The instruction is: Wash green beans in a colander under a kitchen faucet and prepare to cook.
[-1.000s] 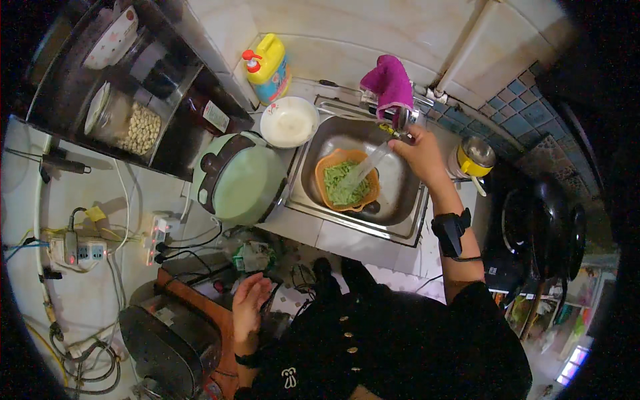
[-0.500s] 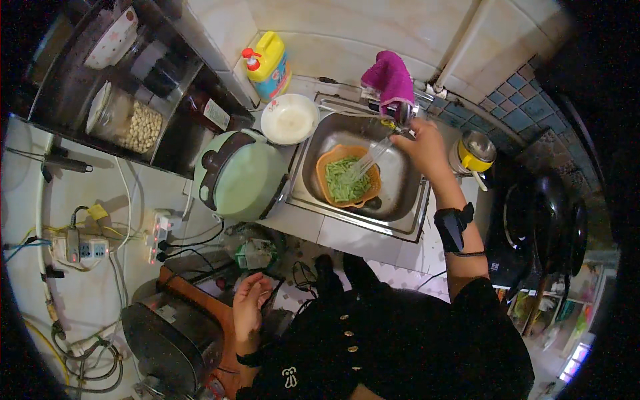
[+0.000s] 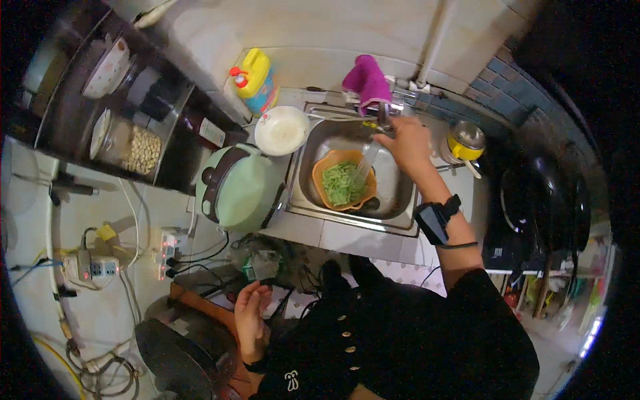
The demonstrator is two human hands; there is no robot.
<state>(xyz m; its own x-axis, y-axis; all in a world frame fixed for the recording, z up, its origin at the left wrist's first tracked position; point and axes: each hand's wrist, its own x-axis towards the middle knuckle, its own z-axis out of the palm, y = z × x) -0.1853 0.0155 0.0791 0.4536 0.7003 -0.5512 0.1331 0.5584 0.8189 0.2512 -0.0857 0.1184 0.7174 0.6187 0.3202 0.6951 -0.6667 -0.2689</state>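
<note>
In the steel sink [image 3: 399, 190] stands an orange plastic basket [image 3: 318, 175] full of cut green pieces that look like green beans [image 3: 344, 185]. A stream of water [image 3: 366, 160] falls from the faucet [image 3: 385, 118] onto the basket's right side. My right hand [image 3: 409, 145] is up at the faucet with its fingers closed around the spout end, partly hidden from above. A purple cloth [image 3: 368, 81] is draped over the faucet just behind. Low on the left, away from the sink, my left hand [image 3: 251, 315] hangs empty, fingers loosely bent and somewhat apart.
Left of the sink are a white bowl [image 3: 281, 131], a yellow detergent jug [image 3: 256, 83] and a pale green lidded cooker [image 3: 247, 190]. A small yellow pot [image 3: 466, 142] sits to the right, near a black wok [image 3: 547, 207]. Power strips [image 3: 100, 269] with cords line the left wall.
The whole view has shifted a little. The water stream looks narrower than before, with my right hand still at the faucet. My left hand stays low and empty.
</note>
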